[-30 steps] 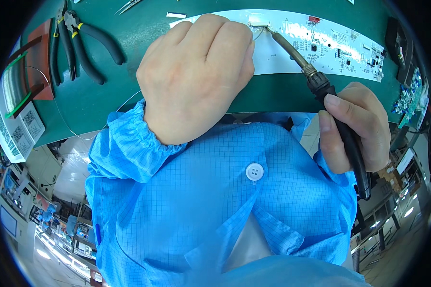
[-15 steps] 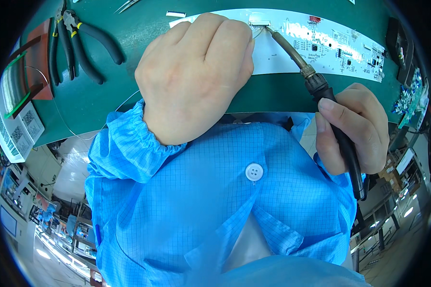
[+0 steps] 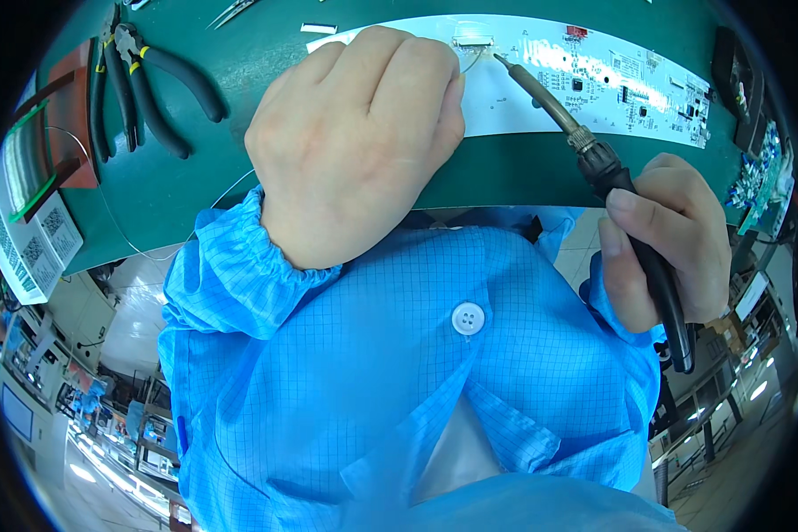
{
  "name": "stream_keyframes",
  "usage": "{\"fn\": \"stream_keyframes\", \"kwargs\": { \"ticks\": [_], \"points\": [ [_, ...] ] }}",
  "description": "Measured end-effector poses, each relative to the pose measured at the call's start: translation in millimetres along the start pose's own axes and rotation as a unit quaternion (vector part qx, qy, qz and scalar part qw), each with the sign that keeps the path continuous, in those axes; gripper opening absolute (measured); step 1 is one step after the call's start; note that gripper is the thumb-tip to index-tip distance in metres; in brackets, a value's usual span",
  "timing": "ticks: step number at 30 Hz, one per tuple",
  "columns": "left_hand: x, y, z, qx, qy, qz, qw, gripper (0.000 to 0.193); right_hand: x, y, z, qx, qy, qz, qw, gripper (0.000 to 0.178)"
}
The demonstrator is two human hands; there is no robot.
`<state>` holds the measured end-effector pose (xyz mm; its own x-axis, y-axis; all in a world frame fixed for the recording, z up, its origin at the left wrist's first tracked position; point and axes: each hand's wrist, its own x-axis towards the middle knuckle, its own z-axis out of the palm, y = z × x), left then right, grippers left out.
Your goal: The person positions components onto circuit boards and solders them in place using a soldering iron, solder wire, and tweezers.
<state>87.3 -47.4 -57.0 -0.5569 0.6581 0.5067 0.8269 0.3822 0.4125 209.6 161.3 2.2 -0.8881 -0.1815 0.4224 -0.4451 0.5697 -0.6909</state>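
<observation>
A long white circuit board [image 3: 496, 111] lies across the green bench mat, with a small white connector [image 3: 473, 42] near its far edge. My right hand [image 3: 674, 239] grips a black-handled soldering iron [image 3: 601, 167], its tip just right of the connector and seemingly clear of it. Over the board's left part, my left hand [image 3: 355, 146] is closed with its back showing. A thin solder wire [image 3: 476, 60] comes out from its hidden fingertips toward the connector. The same kind of wire runs from a spool [image 3: 27, 164] at the left to behind my left wrist.
Cutting pliers [image 3: 164, 93] and a second pair [image 3: 113, 89] lie at the upper left, near tweezers [image 3: 232, 12]. A small white strip [image 3: 318, 28] sits beyond my left hand. At the right are a black box [image 3: 738, 89] and a cluster of blue-white parts [image 3: 754, 182].
The soldering iron has drawn back from the connector, down and to the right, with my right hand. My left hand has barely moved.
</observation>
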Motion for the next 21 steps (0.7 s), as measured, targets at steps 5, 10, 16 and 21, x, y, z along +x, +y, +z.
{"fn": "stream_keyframes", "kwargs": {
  "ticks": [5,10,16,21],
  "points": [
    [0.0,1.0,-0.7,0.002,-0.021,-0.004,1.0,0.015,-1.7,0.6,3.1,-0.024,0.001,0.005,1.0,0.037],
    [0.1,0.9,-1.6,0.005,-0.039,-0.008,0.999,0.015,-1.9,1.2,5.5,-0.016,0.006,0.013,1.0,0.038],
    [-0.7,0.3,-0.1,0.009,-0.035,-0.005,0.999,0.015,-1.2,3.3,6.8,-0.015,0.006,0.009,1.0,0.038],
    [-1.1,0.1,0.7,0.01,-0.027,-0.011,1.0,0.015,0.0,3.6,6.9,-0.025,0.006,-0.001,1.0,0.037]
  ]
}}
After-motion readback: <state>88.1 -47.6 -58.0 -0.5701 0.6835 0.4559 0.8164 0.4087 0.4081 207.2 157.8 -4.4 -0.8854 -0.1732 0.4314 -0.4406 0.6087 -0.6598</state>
